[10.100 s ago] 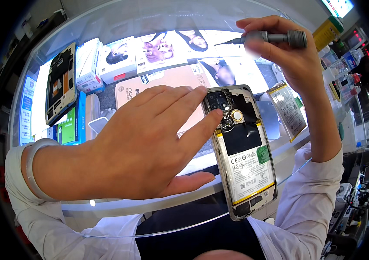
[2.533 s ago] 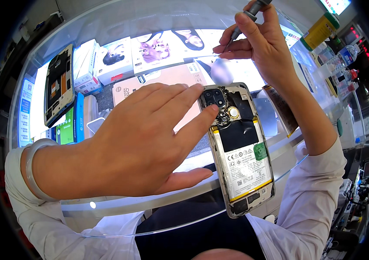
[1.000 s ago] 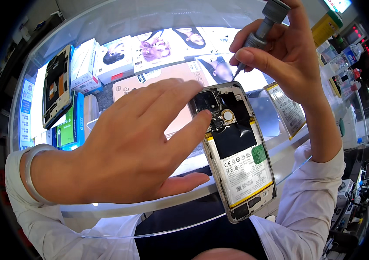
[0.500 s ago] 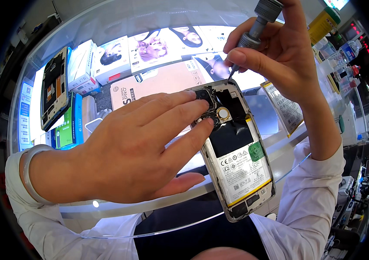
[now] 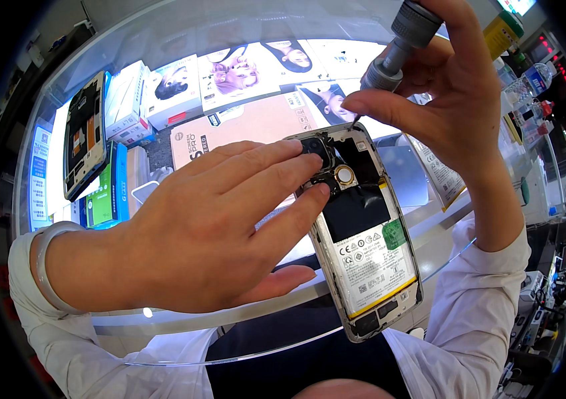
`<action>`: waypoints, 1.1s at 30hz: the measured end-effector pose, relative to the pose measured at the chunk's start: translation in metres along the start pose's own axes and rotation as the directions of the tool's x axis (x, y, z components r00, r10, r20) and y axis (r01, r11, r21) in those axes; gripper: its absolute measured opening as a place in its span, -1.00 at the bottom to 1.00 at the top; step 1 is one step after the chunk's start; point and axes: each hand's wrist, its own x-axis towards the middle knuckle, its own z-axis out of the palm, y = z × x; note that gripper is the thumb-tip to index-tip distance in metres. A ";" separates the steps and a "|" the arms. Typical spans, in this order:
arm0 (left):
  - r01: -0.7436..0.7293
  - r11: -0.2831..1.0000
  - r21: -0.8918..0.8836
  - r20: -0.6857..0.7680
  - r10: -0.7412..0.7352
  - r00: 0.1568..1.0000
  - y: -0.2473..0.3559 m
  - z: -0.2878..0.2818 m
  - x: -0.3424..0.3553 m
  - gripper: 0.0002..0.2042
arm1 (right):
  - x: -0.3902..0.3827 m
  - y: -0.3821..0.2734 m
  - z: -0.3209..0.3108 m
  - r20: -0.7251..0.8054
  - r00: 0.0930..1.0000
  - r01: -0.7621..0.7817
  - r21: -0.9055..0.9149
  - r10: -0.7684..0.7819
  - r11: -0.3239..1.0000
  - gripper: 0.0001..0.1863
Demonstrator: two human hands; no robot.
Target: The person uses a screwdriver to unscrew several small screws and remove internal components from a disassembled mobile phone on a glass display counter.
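Note:
My left hand [image 5: 223, 219] has its fingers stretched out, three fingertips resting on the camera area of an opened phone [image 5: 369, 259], thumb apart at the left. The phone's back shows a silver-white battery, black film, a gold-rimmed round part and a green sticker; its lower end overhangs the glass counter's front. My right hand [image 5: 442, 113] is closed round a grey knurled screwdriver [image 5: 386, 66], held tilted, its thin tip at the phone's top edge near the upper right corner. A loose battery [image 5: 439, 179] lies to the right, partly hidden by that hand.
Another opened phone [image 5: 84, 133] lies at left on green and blue boxes [image 5: 116, 189]. Portrait boxes [image 5: 236, 73] and a pink box [image 5: 243, 120] sit on the lit glass counter [image 5: 163, 30]. A yellow canister [image 5: 499, 36], plastic bottles [image 5: 536, 83] and cluttered equipment [image 5: 536, 299] are at right.
Since the earliest frames my right hand has lowered and tilted the screwdriver, its tip reaching the phone's top edge. My left fingertips and the phone have shifted slightly leftward.

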 end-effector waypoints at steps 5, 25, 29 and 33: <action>0.000 1.000 0.002 0.002 0.000 1.000 -0.001 0.000 0.001 -0.43 | 0.003 -0.005 -0.003 0.081 0.994 -0.080 0.154 0.068 0.985 -0.15; -0.002 1.000 -0.015 0.008 0.002 1.000 -0.001 0.000 0.001 -0.42 | -0.002 0.026 -0.011 0.111 0.993 -0.008 0.407 -0.041 0.913 -0.11; 0.005 1.000 -0.013 0.010 -0.005 1.000 0.000 -0.001 0.001 -0.42 | -0.001 0.021 -0.007 0.083 0.995 0.014 0.369 -0.047 0.929 -0.12; 0.006 1.000 -0.010 0.009 -0.006 1.000 0.000 -0.001 0.000 -0.42 | 0.000 0.014 -0.011 0.101 0.990 0.063 0.323 -0.100 0.944 -0.12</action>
